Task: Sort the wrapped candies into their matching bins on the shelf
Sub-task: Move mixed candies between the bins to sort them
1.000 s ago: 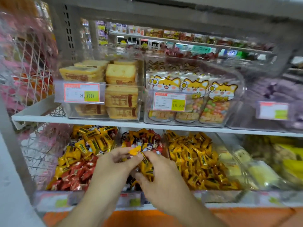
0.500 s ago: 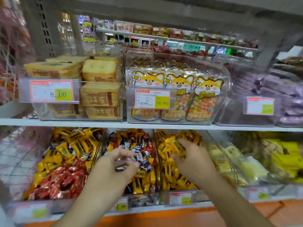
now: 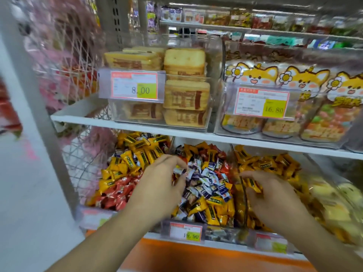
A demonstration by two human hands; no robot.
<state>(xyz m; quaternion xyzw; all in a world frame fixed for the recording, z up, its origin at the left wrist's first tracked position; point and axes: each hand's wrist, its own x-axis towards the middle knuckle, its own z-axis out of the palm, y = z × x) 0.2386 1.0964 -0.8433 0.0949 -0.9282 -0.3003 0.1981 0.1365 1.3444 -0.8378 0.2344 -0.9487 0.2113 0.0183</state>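
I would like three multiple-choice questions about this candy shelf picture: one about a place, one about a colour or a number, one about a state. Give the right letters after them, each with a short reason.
1. Where is the left hand?
A. over the middle bin
B. on the upper shelf
C. on the floor

2. Which price shows on the tag of the toast box?
A. 8.00
B. 25.50
C. 3.20

3. What is the right hand doing?
A. resting flat and empty
B. holding a yellow-wrapped candy
C. pulling a tag

Answers:
1 A, its fingers reach into the mixed pile there.
2 A, the yellow field reads 8.00.
3 B, its curled fingers close round the wrapper at the divider.
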